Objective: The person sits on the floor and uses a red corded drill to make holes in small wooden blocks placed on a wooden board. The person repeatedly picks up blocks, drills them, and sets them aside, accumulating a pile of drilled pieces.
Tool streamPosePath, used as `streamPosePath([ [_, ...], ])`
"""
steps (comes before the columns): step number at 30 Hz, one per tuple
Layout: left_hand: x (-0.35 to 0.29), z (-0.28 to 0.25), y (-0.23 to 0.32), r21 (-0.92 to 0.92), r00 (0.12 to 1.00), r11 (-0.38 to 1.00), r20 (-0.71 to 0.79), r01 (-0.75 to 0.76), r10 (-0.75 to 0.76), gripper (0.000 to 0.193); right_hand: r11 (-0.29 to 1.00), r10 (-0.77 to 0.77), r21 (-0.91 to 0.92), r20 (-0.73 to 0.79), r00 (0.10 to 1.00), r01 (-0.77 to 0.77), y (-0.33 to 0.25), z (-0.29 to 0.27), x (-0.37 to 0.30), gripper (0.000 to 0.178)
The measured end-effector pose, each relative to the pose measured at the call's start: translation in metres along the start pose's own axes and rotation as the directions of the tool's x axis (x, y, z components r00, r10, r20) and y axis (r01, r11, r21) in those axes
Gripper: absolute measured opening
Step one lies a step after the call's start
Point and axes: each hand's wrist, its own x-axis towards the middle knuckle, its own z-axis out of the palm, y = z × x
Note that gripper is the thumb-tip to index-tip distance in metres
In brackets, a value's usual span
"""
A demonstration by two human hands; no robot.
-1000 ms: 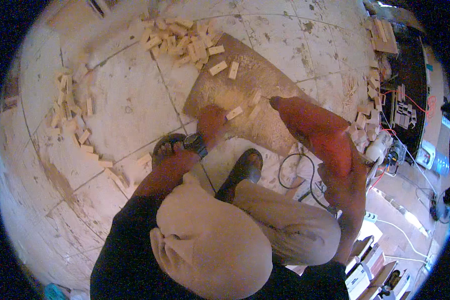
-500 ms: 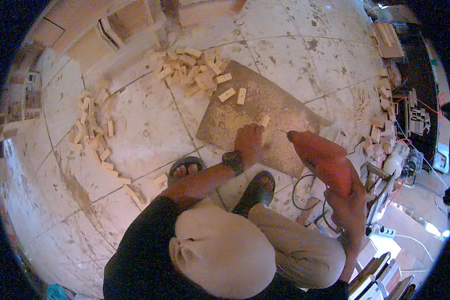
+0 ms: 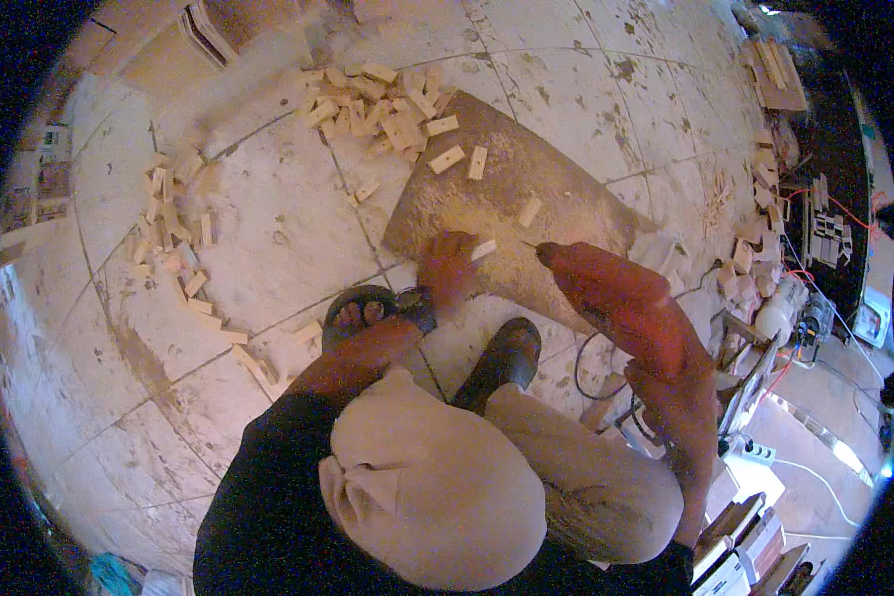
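Observation:
My left hand (image 3: 447, 266) is low over the near left part of a brown board (image 3: 566, 189) dusted with shavings. Its fingers close on one end of a small pale wooden block (image 3: 484, 249). My right hand (image 3: 666, 379) grips a red power drill (image 3: 616, 298), whose thin bit points left toward that block without touching it. Another wooden block (image 3: 529, 211) lies on the board just beyond the bit. Farther off, two drilled blocks (image 3: 446, 159) (image 3: 478, 162) rest near the board's far left edge.
A heap of blocks (image 3: 372, 114) lies at the board's far left corner. A loose block (image 3: 366, 191) sits on the tiled floor, and a scattered row of blocks (image 3: 169, 223) curves along the left. Wood offcuts (image 3: 745, 258), cables and a power strip (image 3: 758, 449) crowd the right.
My left hand has moved left, away from the block that stays on the board. The drill has shifted slightly left. A loose block now shows on the floor left of the board.

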Motion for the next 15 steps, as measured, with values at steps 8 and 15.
streamPosePath([
  [8,-0.011,-0.016,-0.004,-0.066,0.999,0.998,-0.044,0.017,-0.020,0.049,0.991,-0.052,-0.115,0.144,0.988,0.068,-0.014,0.013,0.009,0.082],
  [15,-0.014,-0.012,-0.005,-0.094,0.996,0.995,-0.087,0.028,-0.036,0.046,0.959,-0.192,-0.181,0.144,0.971,0.216,-0.012,0.021,0.020,0.086],
])
